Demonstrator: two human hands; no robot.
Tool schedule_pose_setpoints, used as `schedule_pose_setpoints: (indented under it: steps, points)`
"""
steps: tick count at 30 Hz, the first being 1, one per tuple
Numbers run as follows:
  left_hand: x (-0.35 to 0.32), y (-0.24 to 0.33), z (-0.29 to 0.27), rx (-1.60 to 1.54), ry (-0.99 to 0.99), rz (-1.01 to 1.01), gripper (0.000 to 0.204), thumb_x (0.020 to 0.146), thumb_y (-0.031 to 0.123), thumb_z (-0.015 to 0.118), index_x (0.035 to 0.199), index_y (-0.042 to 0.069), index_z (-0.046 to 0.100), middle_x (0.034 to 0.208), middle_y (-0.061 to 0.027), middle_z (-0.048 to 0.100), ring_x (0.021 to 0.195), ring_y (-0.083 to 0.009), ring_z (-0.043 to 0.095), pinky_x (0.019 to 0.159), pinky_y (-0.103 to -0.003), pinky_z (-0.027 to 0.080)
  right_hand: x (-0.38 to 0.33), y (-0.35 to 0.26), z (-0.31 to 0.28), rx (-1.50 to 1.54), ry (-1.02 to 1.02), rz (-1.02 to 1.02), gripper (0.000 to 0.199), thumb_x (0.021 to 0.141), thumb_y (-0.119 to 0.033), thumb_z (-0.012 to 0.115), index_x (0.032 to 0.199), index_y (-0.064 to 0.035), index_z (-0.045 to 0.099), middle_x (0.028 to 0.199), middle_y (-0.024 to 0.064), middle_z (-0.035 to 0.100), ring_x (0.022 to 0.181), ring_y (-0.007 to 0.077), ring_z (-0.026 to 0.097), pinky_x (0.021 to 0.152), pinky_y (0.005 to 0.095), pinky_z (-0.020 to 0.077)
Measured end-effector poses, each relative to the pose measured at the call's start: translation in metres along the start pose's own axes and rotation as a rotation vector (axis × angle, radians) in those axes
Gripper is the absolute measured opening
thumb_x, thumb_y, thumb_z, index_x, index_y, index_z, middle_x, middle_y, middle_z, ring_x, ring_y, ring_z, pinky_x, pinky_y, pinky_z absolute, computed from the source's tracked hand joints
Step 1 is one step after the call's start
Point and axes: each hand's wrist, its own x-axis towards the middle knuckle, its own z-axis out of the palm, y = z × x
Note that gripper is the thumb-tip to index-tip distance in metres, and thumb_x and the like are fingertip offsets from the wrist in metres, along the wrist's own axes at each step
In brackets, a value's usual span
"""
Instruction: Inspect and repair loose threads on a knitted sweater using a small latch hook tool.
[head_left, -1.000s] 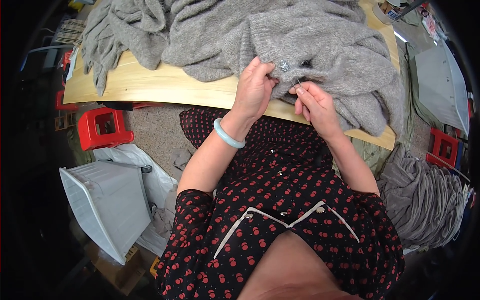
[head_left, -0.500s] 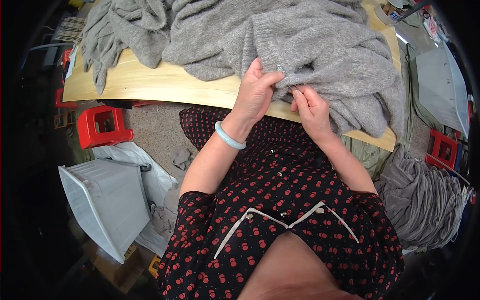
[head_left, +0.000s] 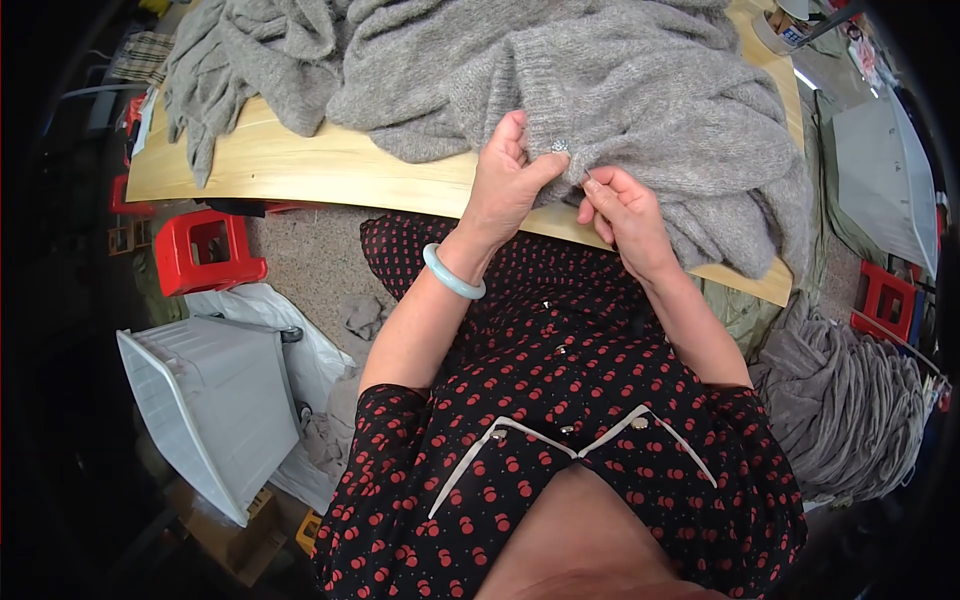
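Observation:
A grey knitted garment (head_left: 650, 110) lies bunched over the table's near edge. My left hand (head_left: 507, 185) grips its ribbed edge, thumb on top and the other fingers partly hidden by the knit. By the thumb tip sits a small sparkly round piece (head_left: 560, 147), which looks like a jewelled button. Just right of it, my right hand (head_left: 628, 213) pinches a thin sewing needle (head_left: 588, 176) between thumb and forefinger, close against the knit. A pale bangle (head_left: 453, 273) circles my left wrist.
The wooden table (head_left: 300, 165) bears more grey knitwear (head_left: 265, 50) at left. Grey plastic bins (head_left: 225, 410) stand at both sides, with a red stool (head_left: 208, 255) at left. Bundled grey knits (head_left: 840, 400) lie low right. A cup-like container (head_left: 778, 32) stands at the table's far right.
The dark gap in the knit beside my hands has closed. My right hand has shifted slightly to the right and down, and my left hand slightly to the left.

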Motion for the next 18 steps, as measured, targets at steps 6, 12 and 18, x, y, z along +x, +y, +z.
schedule_pose_setpoints:
  steps: [6, 12, 18]
  points:
    - [0.004, -0.004, -0.007, 0.016, 0.045, 0.012, 0.037, 0.077, -0.006, 0.057, 0.111, 0.000, 0.042, 0.104, -0.0087, 0.055, 0.091, -0.0117, 0.054, 0.080, -0.024, 0.045, 0.004, -0.005, -0.002, -0.068, -0.021, 0.033, 0.015, 0.090, -0.015, 0.047, 0.095, -0.0027, 0.054, 0.064, 0.0005, 0.054, 0.045, 0.0010, 0.038, 0.041, 0.0145, 0.0291]
    - [0.003, -0.005, -0.009, 0.084, 0.036, -0.068, 0.033, 0.079, -0.003, 0.058, 0.108, -0.002, 0.044, 0.102, -0.0091, 0.056, 0.088, -0.0110, 0.055, 0.076, -0.022, 0.046, -0.012, -0.002, -0.001, -0.237, 0.017, -0.011, 0.019, 0.091, -0.017, 0.046, 0.098, -0.0022, 0.055, 0.060, -0.0008, 0.052, 0.044, 0.0005, 0.039, 0.040, 0.0146, 0.0308]
    - [-0.015, -0.003, -0.005, 1.085, 0.184, 0.715, 0.044, 0.064, 0.013, 0.075, 0.098, 0.000, 0.050, 0.083, -0.0101, 0.050, 0.075, -0.0231, 0.051, 0.065, -0.031, 0.044, -0.008, -0.016, 0.004, -0.234, 0.022, -0.003, 0.020, 0.091, -0.020, 0.045, 0.095, -0.0038, 0.056, 0.058, -0.0025, 0.051, 0.043, 0.0000, 0.038, 0.040, 0.0140, 0.0294]
